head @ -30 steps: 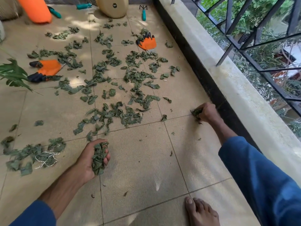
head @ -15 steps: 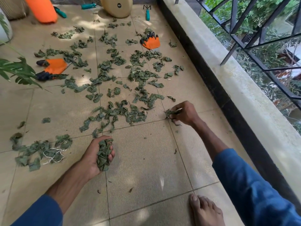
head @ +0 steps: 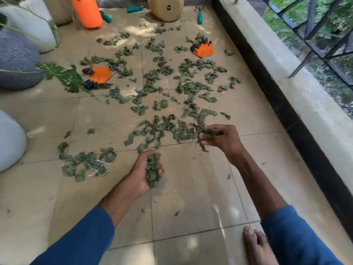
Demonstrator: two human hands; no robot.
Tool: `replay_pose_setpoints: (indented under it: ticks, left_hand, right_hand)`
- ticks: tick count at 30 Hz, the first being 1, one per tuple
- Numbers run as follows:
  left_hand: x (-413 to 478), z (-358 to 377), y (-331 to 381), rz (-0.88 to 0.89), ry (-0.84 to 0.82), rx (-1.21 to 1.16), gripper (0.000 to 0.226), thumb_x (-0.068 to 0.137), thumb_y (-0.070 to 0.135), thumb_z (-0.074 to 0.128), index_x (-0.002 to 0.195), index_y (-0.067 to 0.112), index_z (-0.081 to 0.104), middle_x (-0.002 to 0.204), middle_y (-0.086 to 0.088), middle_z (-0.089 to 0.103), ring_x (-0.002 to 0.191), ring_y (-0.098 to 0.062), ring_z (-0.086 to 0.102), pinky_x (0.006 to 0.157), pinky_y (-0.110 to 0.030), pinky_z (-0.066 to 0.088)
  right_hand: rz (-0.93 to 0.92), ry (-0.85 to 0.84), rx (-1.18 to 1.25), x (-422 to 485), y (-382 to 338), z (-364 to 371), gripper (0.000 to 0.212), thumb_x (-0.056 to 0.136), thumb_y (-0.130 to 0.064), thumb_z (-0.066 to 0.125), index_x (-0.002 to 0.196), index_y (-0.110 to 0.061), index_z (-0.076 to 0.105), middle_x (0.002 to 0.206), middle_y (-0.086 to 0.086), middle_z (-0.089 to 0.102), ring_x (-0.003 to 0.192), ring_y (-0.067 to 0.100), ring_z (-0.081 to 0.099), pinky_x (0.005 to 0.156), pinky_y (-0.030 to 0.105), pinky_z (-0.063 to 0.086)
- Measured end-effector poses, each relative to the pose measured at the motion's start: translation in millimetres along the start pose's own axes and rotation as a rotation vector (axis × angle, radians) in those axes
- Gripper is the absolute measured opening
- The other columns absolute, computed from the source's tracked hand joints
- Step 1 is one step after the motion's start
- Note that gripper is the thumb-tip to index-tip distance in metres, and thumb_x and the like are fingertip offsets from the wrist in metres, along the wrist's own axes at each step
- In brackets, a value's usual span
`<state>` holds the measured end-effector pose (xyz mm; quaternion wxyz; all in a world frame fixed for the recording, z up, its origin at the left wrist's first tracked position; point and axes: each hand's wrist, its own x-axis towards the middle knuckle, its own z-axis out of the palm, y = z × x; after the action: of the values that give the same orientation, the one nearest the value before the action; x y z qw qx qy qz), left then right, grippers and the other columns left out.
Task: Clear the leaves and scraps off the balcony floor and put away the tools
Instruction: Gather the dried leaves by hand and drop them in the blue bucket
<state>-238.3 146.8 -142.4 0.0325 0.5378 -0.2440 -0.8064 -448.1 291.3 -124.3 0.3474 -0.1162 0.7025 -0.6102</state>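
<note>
Torn green leaves (head: 172,88) lie scattered over the beige tiled balcony floor (head: 191,188). My left hand (head: 141,175), palm up, cups a bundle of gathered leaves (head: 152,169). Further right and a little above the floor, my right hand (head: 223,138) pinches a few leaf scraps (head: 204,133) at the near edge of the litter. Another leaf patch with a tangle of white string (head: 97,166) lies to the left. Two orange clawed gloves (head: 99,74) (head: 203,47) and teal-handled tools (head: 199,15) (head: 134,9) (head: 106,16) rest further back.
An orange container (head: 87,11) and a tan container (head: 166,8) stand at the far end. White and grey pots (head: 17,60) with a leafy plant (head: 65,77) line the left. A low parapet wall (head: 286,83) with a metal railing runs along the right. My bare foot (head: 256,245) is bottom right.
My right hand has moved left from beside the parapet toward the main leaf litter and lifted, still pinching scraps. My left hand keeps its bundle. The view has shifted right and back.
</note>
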Motion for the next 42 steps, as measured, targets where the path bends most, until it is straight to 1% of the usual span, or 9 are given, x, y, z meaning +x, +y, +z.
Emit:
replay_pose_setpoints:
  ticks: [7,10,15,18,23,28,33,38,42]
  left_hand:
    - [-13,35,7,0.062,0.036,-0.15,0.042,0.103,0.04,0.042,0.082,0.013,0.066,0.065,-0.005,0.062,0.051,-0.018,0.058,0.047,-0.025,0.046]
    - [-20,43,13,0.001,0.037,-0.199,0.062,0.103,0.053,0.029,0.087,0.011,0.07,0.081,-0.013,0.071,0.07,-0.026,0.068,0.064,-0.034,0.051]
    - [-42,46,24,-0.056,-0.035,-0.197,0.06,0.104,0.046,0.027,0.078,0.009,0.065,0.059,-0.012,0.067,0.048,-0.022,0.067,0.056,-0.03,0.051]
    - [-49,45,31,-0.086,-0.029,-0.255,0.067,0.102,0.053,0.028,0.085,0.004,0.07,0.079,-0.019,0.072,0.078,-0.03,0.069,0.075,-0.04,0.054]
    - [-59,43,36,-0.062,-0.028,-0.313,0.051,0.093,0.049,0.046,0.062,0.01,0.058,0.055,-0.007,0.062,0.061,-0.024,0.059,0.058,-0.033,0.047]
    - [-62,33,37,-0.016,-0.078,-0.33,0.053,0.081,0.061,0.059,0.093,0.011,0.069,0.114,-0.011,0.074,0.095,-0.029,0.068,0.088,-0.038,0.053]
    - [-61,20,39,0.034,-0.05,-0.23,0.051,0.079,0.054,0.067,0.093,0.006,0.076,0.098,-0.015,0.077,0.092,-0.032,0.073,0.08,-0.041,0.058]
    - [-52,13,52,0.107,0.068,-0.195,0.04,0.078,0.041,0.067,0.099,0.007,0.069,0.088,-0.013,0.069,0.079,-0.031,0.069,0.061,-0.038,0.057]
    - [-47,14,58,0.199,0.136,-0.21,0.027,0.075,0.034,0.067,0.088,0.011,0.061,0.085,-0.009,0.067,0.078,-0.029,0.069,0.061,-0.037,0.059]
  right_hand:
    - [0.027,-0.04,0.287,-81,-30,110,0.037,0.073,0.006,0.082,0.108,-0.005,0.072,0.087,0.004,0.078,0.082,0.022,0.075,0.074,0.03,0.062]
    - [-0.077,0.119,0.126,-88,-18,134,0.031,0.07,0.001,0.087,0.092,-0.017,0.078,0.1,0.001,0.078,0.091,0.013,0.075,0.082,0.029,0.061]
    - [-0.365,0.255,-0.308,-94,-17,141,0.029,0.073,0.002,0.083,0.092,-0.02,0.081,0.089,-0.012,0.076,0.089,-0.006,0.069,0.085,0.016,0.055]
    - [-0.432,0.229,-0.372,-101,-19,144,0.044,0.069,0.018,0.068,0.095,-0.016,0.081,0.088,-0.016,0.072,0.087,-0.012,0.066,0.079,0.005,0.049]
    - [-0.551,0.207,-0.502,-110,-16,147,0.053,0.067,0.017,0.063,0.105,-0.017,0.078,0.101,0.002,0.067,0.091,0.007,0.066,0.084,0.021,0.055]
    - [-0.579,0.244,-0.84,-119,-22,159,0.045,0.076,0.004,0.074,0.112,-0.022,0.076,0.103,0.009,0.056,0.1,0.03,0.055,0.076,0.038,0.055]
    - [-0.736,-0.002,-1.051,-122,-39,166,0.026,0.084,-0.002,0.07,0.108,-0.01,0.072,0.078,0.004,0.054,0.086,0.024,0.048,0.057,0.033,0.043]
    - [-0.747,-0.304,-1.075,-123,-48,167,0.019,0.088,0.002,0.052,0.107,0.001,0.055,0.081,0.015,0.06,0.076,0.03,0.05,0.076,0.032,0.038]
    - [-0.698,-0.367,-0.966,-121,-70,163,0.015,0.081,0.005,0.045,0.092,0.004,0.055,0.071,0.013,0.057,0.06,0.029,0.051,0.057,0.025,0.029]
